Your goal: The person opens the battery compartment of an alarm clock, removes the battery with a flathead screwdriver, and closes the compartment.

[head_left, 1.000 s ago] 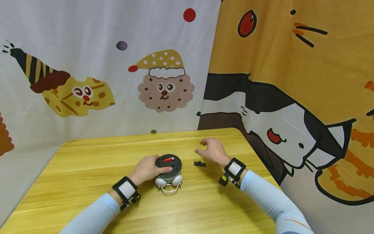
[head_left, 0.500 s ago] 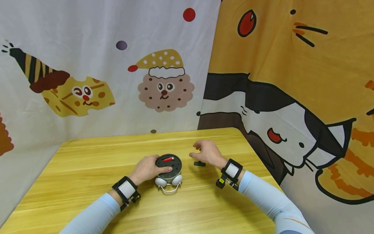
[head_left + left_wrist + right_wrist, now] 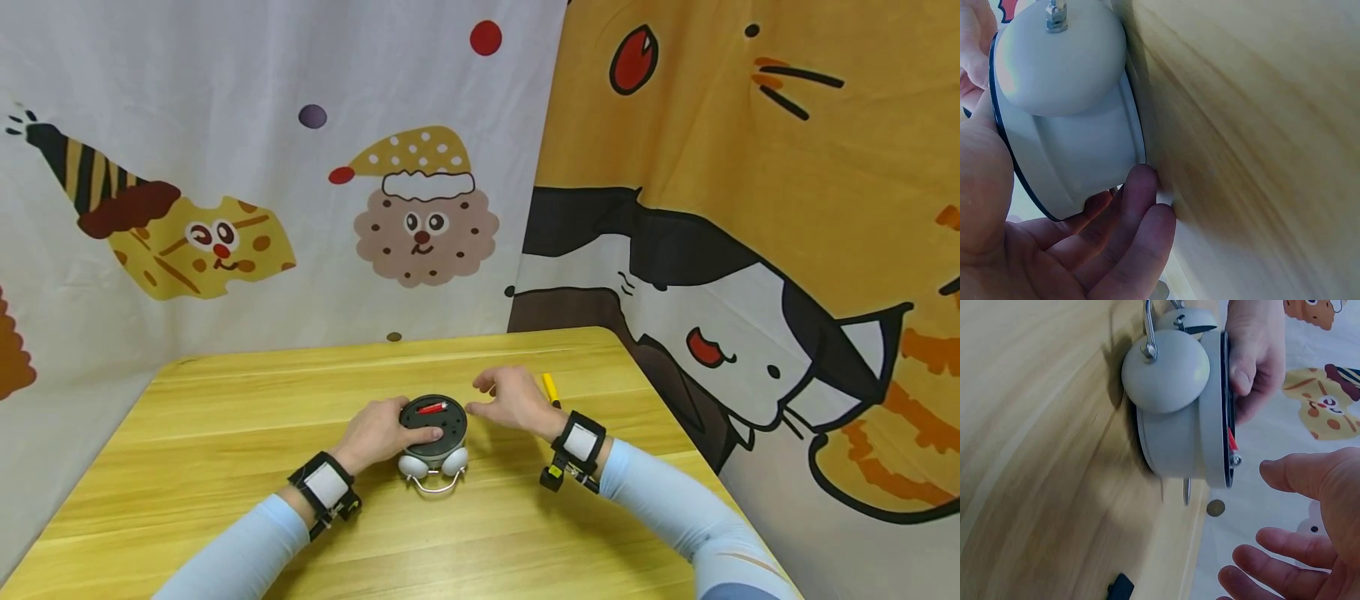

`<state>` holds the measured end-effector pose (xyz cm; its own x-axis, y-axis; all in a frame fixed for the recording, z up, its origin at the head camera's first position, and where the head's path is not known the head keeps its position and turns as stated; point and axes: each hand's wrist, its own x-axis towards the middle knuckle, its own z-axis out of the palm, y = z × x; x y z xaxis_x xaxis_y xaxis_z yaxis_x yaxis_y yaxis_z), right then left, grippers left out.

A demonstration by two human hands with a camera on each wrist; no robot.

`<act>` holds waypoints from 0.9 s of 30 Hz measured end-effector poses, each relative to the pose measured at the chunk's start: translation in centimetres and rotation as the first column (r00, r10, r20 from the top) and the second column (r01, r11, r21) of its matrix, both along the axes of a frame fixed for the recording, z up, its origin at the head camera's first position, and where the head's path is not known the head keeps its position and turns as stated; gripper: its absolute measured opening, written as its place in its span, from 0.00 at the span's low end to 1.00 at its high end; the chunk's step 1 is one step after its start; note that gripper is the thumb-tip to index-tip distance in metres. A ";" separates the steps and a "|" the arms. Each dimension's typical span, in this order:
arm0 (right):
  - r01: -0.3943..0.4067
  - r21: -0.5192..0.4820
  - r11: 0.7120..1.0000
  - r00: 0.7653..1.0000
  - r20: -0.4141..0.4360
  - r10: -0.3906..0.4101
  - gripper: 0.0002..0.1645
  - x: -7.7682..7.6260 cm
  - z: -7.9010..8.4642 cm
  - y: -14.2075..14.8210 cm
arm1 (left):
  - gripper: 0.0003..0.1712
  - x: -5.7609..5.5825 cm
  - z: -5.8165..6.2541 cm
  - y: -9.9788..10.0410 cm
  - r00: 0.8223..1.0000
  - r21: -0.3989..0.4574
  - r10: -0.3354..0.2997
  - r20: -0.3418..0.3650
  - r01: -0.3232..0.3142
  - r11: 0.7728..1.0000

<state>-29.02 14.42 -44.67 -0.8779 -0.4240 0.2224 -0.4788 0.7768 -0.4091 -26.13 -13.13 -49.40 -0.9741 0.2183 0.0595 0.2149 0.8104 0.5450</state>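
"While the left hand [image 3: 378,432] stays on the twin-bell alarm clock [image 3: 439,450], which item has just altered position?"

"The right hand [image 3: 516,402], shifted leftward over the table [image 3: 285,400], now just beside the clock. Consequence, as I judge it: both hands are about the clock's back, one steadying, one free."

"Anything revealed or hidden by the shift?"

"Revealed: one yellow-handled tool [image 3: 551,388], probably a screwdriver, beyond the right wrist. Hidden from the head view: one small black part [image 3: 1121,587], perhaps a battery cover, lying on the table in the right wrist view."

"Fingers, right?"

"Spread apart, thumb parted from the rest; holding nothing, touching nothing; thumb tip near the red battery [image 3: 431,408], a gap between."

"Fingers, left?"

"Curled round the clock's side, thumb across its black back; whether the fingertips touch the table, cannot tell."

"The clock itself?"

"One, pale casing, back upward on the table, bells toward the person. Battery at the back, one end standing proud."
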 end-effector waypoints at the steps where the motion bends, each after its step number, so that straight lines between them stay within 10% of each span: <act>1: -0.008 -0.004 1.000 1.000 0.002 0.008 0.27 0.0 0.0 -0.1 | 0.44 0.0 0.0 0.0 1.000 0.001 -0.001 -0.001 0.001 1.000; 27: -0.055 0.036 0.998 0.998 0.028 0.054 0.19 0.6 -1.4 -3.4 | 0.41 0.2 0.0 -0.1 1.000 0.006 -0.007 -0.022 0.008 1.000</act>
